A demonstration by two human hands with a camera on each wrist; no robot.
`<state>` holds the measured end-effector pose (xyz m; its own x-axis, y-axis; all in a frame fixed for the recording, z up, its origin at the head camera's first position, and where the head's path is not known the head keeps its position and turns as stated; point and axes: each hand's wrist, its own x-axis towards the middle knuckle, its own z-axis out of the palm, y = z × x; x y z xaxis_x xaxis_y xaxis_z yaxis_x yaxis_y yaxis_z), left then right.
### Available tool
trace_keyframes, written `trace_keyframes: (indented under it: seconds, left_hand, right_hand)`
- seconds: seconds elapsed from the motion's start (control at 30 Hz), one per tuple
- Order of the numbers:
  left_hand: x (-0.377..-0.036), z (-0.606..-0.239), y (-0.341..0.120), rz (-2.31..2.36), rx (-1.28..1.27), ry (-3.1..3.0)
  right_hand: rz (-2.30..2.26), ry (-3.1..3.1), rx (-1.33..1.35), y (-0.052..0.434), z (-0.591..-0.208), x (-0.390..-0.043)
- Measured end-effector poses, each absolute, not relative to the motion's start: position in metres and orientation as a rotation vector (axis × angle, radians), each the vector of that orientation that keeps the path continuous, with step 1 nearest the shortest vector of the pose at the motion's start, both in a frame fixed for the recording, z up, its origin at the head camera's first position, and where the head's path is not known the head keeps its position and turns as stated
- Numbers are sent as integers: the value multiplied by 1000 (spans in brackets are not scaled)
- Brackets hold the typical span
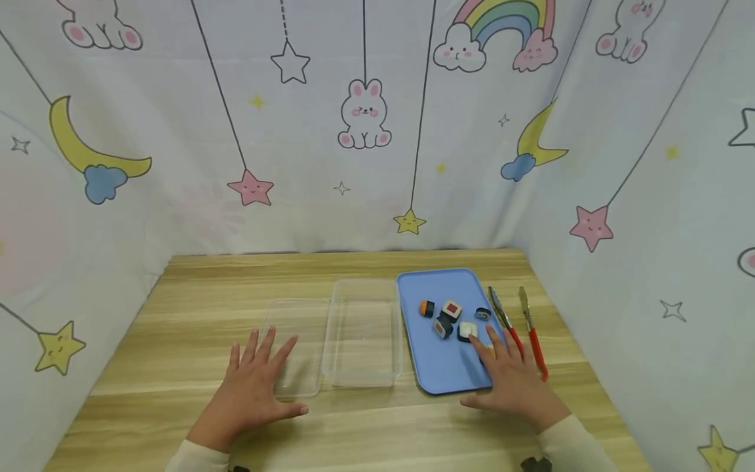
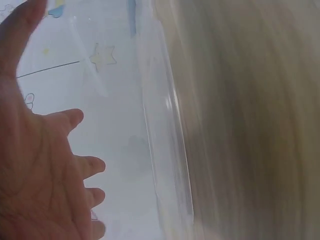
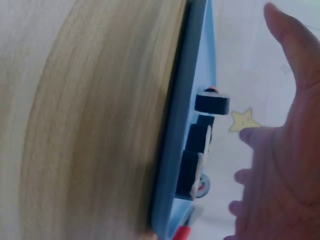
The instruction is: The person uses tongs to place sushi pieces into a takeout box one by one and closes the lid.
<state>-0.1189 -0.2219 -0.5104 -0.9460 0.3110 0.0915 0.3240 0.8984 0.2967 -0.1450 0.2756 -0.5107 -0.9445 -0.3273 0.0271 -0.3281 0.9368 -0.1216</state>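
The sushi pieces (image 1: 444,326) lie just ahead of the nearer right hand (image 1: 512,385), spread and empty, on a blue tray (image 1: 442,373) stretching lengthwise away; the left hand (image 1: 249,394), likewise spread and empty, perhaps touches the clear lid (image 1: 302,351).

On the table (image 1: 366,429), a lid (image 1: 303,351) lay ahead-right of the left hand (image 1: 250,393); a box (image 1: 361,381) stood between the hands, farther forward; a tray (image 1: 436,368) bearing sushi pieces (image 1: 451,310) lay ahead-left of the right hand (image 1: 513,387), tongs (image 1: 535,342) directly ahead.
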Motion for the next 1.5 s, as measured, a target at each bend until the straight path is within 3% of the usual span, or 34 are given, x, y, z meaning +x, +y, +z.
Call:
trace_keyframes:
  seconds: [0.23, 0.4, 0.53, 1.23, 1.5]
  left_hand:
    - [-123, -509, -195, -1268, -507, -2779]
    - [-132, -511, -166, -1736, -243, -2649]
    - [-137, -512, -150, -1861, -72, -2593]
    - [-143, -519, -140, -1784, 20, -2598]
    - [-143, -519, -139, -1789, 39, -2599]
  right_hand:
    - [460, -2867, 177, 295, -517, -163]
    - [581, -2855, -161, 326, -525, -180]
    - [673, -2942, -284, 342, -533, -190]
    - [778, -2904, -363, 345, -530, -219]
    - [707, -2984, 197, 316, -481, -228]
